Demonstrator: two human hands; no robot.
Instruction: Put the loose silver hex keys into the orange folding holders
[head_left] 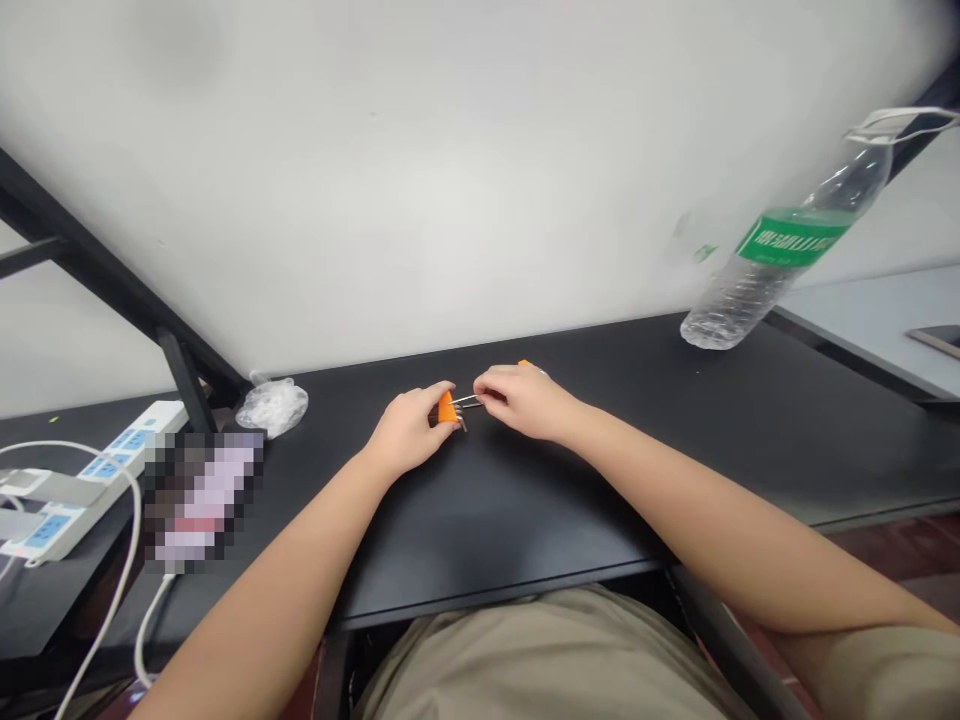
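Office-like workspace: black desk point(487, 535), power strip point(112, 466)

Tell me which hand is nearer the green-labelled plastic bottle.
Right. The right hand is to the left of the green-labelled plastic bottle; the left hand, at the orange piece, is farther left, beyond the right hand.

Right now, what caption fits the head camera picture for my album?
Left hand holds an orange piece; right hand pinches a thin metal rod above a black table.

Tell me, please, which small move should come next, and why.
Probably, the right hand should gently pull the thin metal rod: that hand pinches it, and it reaches to the orange piece gripped by the left hand.
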